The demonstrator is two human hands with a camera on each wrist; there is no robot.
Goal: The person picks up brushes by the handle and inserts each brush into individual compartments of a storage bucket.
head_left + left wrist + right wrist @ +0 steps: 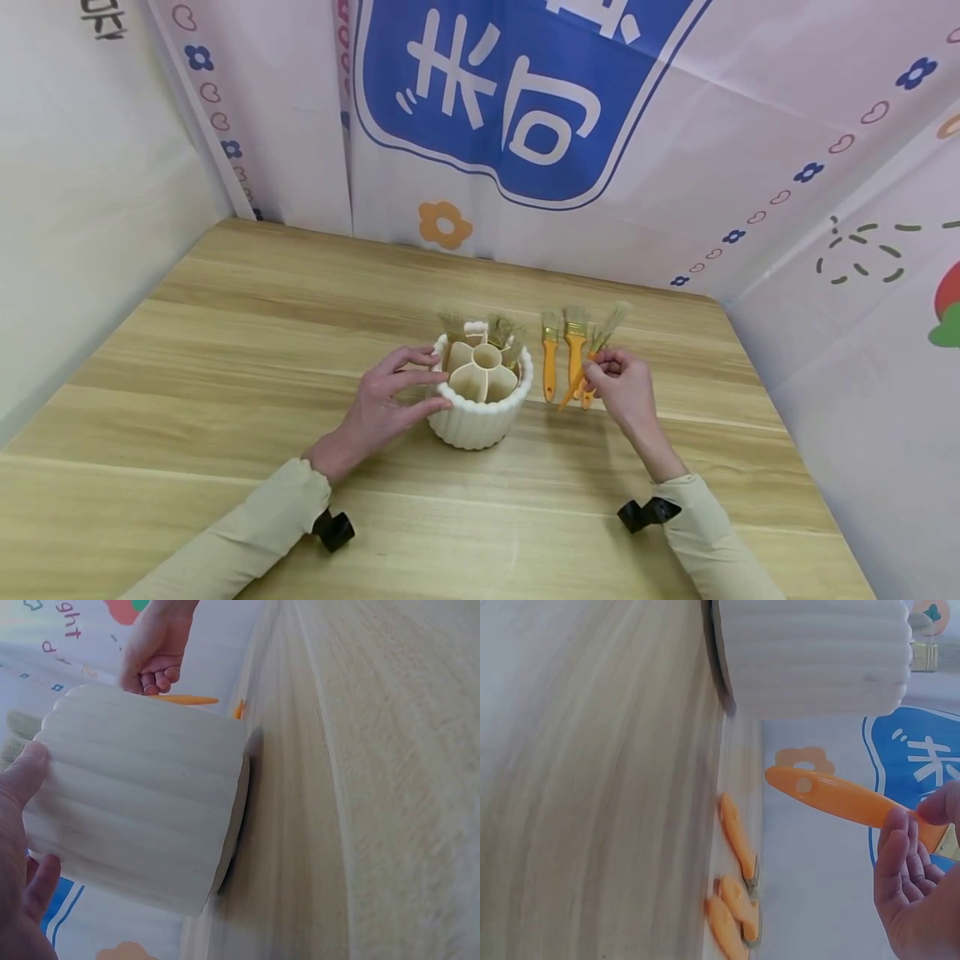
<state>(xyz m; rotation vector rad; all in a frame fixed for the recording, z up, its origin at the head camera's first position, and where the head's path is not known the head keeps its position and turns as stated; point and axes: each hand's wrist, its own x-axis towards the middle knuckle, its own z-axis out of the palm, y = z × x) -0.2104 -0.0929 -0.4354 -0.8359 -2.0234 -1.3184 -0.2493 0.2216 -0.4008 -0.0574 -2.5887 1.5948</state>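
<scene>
A white ribbed round organizer pot (480,425) stands upright on the table, with a cream petal-shaped divider (487,357) inside. Several paintbrushes stand in its back and right compartments, bristles up (501,330); their handles are hidden. My left hand (390,390) holds the pot's left rim between fingers and thumb. To the right of the pot, my right hand (624,385) pinches a paintbrush (840,798) near its metal band, its orange handle pointing down and left, above the table. Beneath and beside that hand lie three more orange-handled paintbrushes (551,360).
The wood-grain table (225,367) meets a printed cloth backdrop (285,125) at the back, with more cloth along the left and right. Each wrist carries a small black camera (333,530).
</scene>
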